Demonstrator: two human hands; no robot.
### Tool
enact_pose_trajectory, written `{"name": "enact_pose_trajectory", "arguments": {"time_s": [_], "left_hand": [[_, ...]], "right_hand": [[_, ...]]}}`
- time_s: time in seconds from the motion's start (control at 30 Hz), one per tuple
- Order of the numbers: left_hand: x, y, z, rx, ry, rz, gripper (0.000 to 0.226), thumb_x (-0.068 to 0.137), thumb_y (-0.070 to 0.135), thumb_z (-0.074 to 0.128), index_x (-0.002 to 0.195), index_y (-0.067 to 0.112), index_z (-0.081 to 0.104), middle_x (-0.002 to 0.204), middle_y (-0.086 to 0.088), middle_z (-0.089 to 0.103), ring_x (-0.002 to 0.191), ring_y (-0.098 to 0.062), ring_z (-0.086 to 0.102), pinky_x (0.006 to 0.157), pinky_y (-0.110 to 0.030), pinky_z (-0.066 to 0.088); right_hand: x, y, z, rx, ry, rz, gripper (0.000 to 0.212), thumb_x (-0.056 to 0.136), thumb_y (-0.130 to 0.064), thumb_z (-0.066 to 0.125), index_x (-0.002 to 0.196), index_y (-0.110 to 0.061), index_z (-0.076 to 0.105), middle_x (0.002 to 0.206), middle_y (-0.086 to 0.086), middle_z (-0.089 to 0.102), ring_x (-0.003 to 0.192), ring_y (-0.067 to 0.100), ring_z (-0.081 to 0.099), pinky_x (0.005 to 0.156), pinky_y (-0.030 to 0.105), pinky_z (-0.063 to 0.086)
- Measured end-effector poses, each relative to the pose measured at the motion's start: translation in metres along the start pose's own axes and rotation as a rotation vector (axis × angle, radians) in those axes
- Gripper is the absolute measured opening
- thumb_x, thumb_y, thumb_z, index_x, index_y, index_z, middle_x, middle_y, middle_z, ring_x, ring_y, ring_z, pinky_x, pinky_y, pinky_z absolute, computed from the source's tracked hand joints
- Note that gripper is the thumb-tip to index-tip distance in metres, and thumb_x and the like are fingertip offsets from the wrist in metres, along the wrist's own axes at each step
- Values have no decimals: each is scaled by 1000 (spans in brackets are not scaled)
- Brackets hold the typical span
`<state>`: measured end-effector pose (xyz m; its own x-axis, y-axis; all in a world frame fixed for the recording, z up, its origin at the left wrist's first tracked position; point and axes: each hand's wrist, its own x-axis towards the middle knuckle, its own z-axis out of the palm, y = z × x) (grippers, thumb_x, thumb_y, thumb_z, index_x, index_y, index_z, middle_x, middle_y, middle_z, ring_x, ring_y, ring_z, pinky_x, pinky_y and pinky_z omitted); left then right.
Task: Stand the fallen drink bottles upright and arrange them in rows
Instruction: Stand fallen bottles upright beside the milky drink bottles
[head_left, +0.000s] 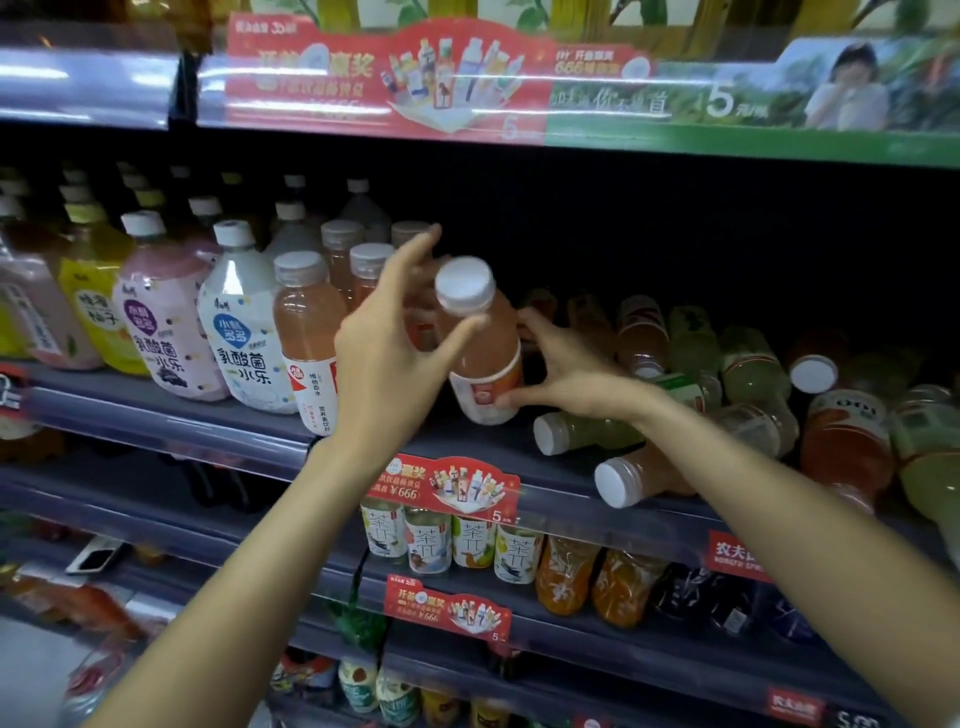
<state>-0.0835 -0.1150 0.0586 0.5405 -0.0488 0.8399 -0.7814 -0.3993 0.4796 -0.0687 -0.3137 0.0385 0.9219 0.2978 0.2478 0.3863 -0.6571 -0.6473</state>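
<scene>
An orange drink bottle (483, 343) with a white cap stands near the front edge of the middle shelf (208, 431), tilted slightly with its cap leaning toward the camera. The left hand (387, 353) is just to its left, thumb touching the bottle's shoulder below the cap and the fingers spread loosely upward, not wrapped around it. The right hand (566, 364) reaches in from the right, its thumb touching the label near the bottle's base and its fingers curved behind the body; how firmly it grips cannot be told. To the left, upright bottles (306, 332) stand in rows right up to the shelf lip, the nearest just beside the left hand. To the right, fallen bottles (649, 478) lie in a jumble, green and orange, two with caps pointing over the front edge. Dark open room remains behind and above the held bottle, under the upper shelf's red banner (395, 78).
</scene>
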Motion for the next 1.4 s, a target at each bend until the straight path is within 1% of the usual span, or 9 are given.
{"name": "enact_pose_trajectory", "arguments": {"time_s": [0.1, 0.23, 0.3, 0.4, 0.6, 0.77, 0.87, 1.07, 1.4], "left_hand": [[-1, -9, 5, 87, -12, 107, 59, 84, 24, 72, 135, 8, 45, 133, -7, 51, 116, -15, 54, 97, -20, 44], [-17, -34, 20, 399, -220, 200, 61, 84, 23, 68, 139, 9, 46, 153, -20, 25, 138, -34, 29, 113, -36, 28], [-20, -42, 24, 591, -221, 275, 64, 81, 21, 70, 139, 12, 47, 153, -22, 25, 139, -36, 27, 115, -46, 23], [-15, -45, 27, 755, -216, 304, 76, 70, 22, 78, 139, 16, 48, 152, -21, 29, 138, -34, 34, 117, -49, 5], [-4, -53, 35, 912, -195, 310, 86, 59, 5, 83, 138, 10, 49, 146, -28, 36, 118, -36, 57, 116, -47, 2], [-13, -61, 43, 938, -223, 489, 48, 77, 1, 49, 122, 10, 64, 129, -18, 57, 118, -33, 50, 115, -54, 8], [-24, -76, 41, 1012, -375, 645, 32, 83, 10, 59, 114, 11, 69, 121, -10, 63, 127, -30, 48, 117, -53, 0], [-26, -75, 35, 1005, -425, 537, 39, 82, 20, 61, 119, 9, 66, 132, -10, 58, 133, -30, 43, 117, -51, 0], [-23, -63, 33, 762, -329, 408, 75, 80, 40, 65, 141, 4, 41, 127, -14, 59, 123, -27, 52, 117, -44, 13]], "right_hand": [[0, -8, 31, 201, 50, 91, 67, 71, -25, 82, 123, -21, 39, 125, -2, 55, 114, 11, 55, 97, 35, 47], [1, -10, 62, 113, 186, 179, 58, 77, -31, 75, 120, -13, 40, 120, 6, 56, 108, 21, 57, 85, 34, 48], [4, -11, 67, -1, 210, 207, 57, 81, -34, 70, 124, -13, 38, 120, 6, 54, 108, 23, 56, 81, 33, 46], [14, -6, 47, -376, 103, 184, 60, 83, -43, 66, 132, -19, 42, 131, 7, 49, 120, 27, 46, 96, 43, 40], [24, 38, -23, -668, 266, -260, 30, 84, -2, 62, 111, -13, 66, 113, 6, 63, 101, 26, 59, 87, 36, 47], [47, 56, -16, -1042, -140, -198, 60, 84, -17, 65, 140, -21, 42, 145, -2, 41, 133, 21, 34, 103, 34, 29], [55, 61, -5, -1046, -230, -155, 77, 81, -21, 69, 146, -26, 29, 151, -7, 32, 139, 16, 24, 106, 30, 22], [53, 57, -14, -1220, -259, -260, 48, 88, -19, 56, 135, -24, 45, 138, 0, 42, 128, 19, 36, 99, 32, 28], [9, 4, -28, -612, 351, -282, 48, 85, -35, 67, 127, -16, 53, 123, 2, 60, 109, 23, 58, 87, 33, 41]]}}
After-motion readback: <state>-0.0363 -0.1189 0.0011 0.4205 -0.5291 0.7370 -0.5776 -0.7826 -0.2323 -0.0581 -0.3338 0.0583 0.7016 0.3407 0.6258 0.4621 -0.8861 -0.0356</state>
